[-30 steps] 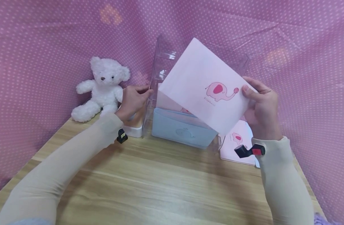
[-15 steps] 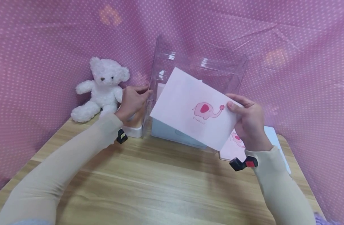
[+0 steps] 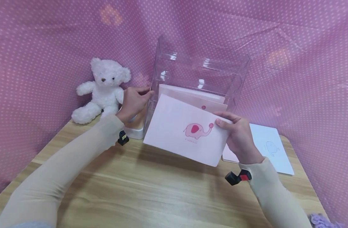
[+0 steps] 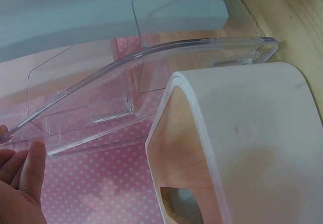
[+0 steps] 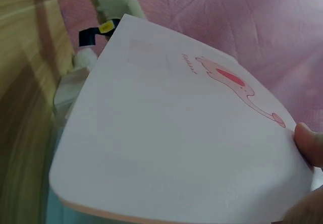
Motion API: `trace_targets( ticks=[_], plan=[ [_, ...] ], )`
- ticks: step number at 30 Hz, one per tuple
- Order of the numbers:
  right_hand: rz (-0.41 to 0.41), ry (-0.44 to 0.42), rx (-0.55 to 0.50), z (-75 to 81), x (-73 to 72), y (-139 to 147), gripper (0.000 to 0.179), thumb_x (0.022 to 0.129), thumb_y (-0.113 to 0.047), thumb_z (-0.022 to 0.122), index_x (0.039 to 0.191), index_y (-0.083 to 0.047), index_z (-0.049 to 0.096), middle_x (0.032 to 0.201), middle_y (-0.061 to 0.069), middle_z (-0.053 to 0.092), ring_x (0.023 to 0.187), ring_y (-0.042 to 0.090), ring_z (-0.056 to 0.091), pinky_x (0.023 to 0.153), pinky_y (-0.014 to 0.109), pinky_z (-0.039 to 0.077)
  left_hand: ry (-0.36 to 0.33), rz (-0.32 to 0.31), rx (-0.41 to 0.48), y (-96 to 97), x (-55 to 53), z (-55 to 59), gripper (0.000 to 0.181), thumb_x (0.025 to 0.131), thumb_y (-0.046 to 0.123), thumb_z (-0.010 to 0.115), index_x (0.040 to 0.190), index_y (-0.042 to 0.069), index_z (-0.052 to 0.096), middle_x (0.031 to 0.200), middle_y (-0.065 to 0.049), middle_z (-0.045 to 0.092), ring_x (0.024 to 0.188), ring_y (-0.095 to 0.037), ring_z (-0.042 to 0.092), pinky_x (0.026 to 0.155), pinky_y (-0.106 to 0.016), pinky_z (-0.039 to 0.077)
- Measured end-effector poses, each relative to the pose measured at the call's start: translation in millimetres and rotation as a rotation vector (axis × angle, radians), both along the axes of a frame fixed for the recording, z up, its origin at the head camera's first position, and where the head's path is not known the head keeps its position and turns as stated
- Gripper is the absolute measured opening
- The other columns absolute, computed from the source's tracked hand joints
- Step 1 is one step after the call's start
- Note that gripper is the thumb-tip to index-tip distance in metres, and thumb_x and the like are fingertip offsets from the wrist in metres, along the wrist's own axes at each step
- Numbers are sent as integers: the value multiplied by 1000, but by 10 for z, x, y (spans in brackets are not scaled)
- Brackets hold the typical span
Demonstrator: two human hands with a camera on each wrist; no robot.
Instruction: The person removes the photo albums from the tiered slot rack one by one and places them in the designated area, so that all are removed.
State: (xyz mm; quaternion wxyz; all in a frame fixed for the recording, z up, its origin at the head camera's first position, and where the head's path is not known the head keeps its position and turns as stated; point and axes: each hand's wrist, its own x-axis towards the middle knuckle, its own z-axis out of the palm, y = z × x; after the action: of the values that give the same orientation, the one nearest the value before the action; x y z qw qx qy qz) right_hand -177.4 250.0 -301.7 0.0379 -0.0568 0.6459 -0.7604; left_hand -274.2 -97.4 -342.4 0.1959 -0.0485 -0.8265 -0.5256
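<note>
My right hand (image 3: 239, 136) pinches the right edge of a pale pink notebook (image 3: 168, 123) with an elephant drawing on its cover. The notebook is tilted, held in front of a clear plastic tiered rack (image 3: 196, 69). Thumb and fingers of my left hand (image 3: 135, 103) pinch the rack's left side edge. Other pink notebooks (image 3: 188, 96) stand in the rack behind the held one. In the left wrist view a light blue notebook (image 4: 111, 12) shows in the rack; the held notebook hides it in the head view.
Right of the rack lie a light blue notebook (image 3: 272, 148) and a pink one (image 3: 229, 155), partly behind my right hand. A white and wooden arched object (image 4: 257, 133) stands close against the rack's left side. A white teddy bear (image 3: 107, 87) sits at the back left.
My right hand has brought the elephant notebook down and left, toward me, in front of the rack. The rack's pink notebooks have come into view. My left hand has stayed put.
</note>
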Motion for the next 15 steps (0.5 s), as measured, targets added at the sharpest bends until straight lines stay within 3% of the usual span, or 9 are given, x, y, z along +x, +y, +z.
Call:
trace_targets(
  ticks=[8, 15],
  plan=[
    [35, -62, 45, -198, 86, -39, 29, 93, 4, 66, 96, -21, 80, 105, -1, 75, 90, 18, 77, 79, 38, 65, -2, -7, 4, 7, -13, -12, 33, 92, 27, 76, 119, 9, 74, 118, -12, 74, 104, -24, 75, 82, -26, 63],
    [98, -101, 61, -355, 166, -76, 29, 93, 2, 66, 98, -22, 80, 100, -1, 79, 89, 19, 78, 79, 40, 65, -4, 2, 6, -1, -5, -9, 33, 92, 28, 76, 119, 9, 74, 118, -12, 74, 106, -24, 75, 85, -30, 63]
  ],
)
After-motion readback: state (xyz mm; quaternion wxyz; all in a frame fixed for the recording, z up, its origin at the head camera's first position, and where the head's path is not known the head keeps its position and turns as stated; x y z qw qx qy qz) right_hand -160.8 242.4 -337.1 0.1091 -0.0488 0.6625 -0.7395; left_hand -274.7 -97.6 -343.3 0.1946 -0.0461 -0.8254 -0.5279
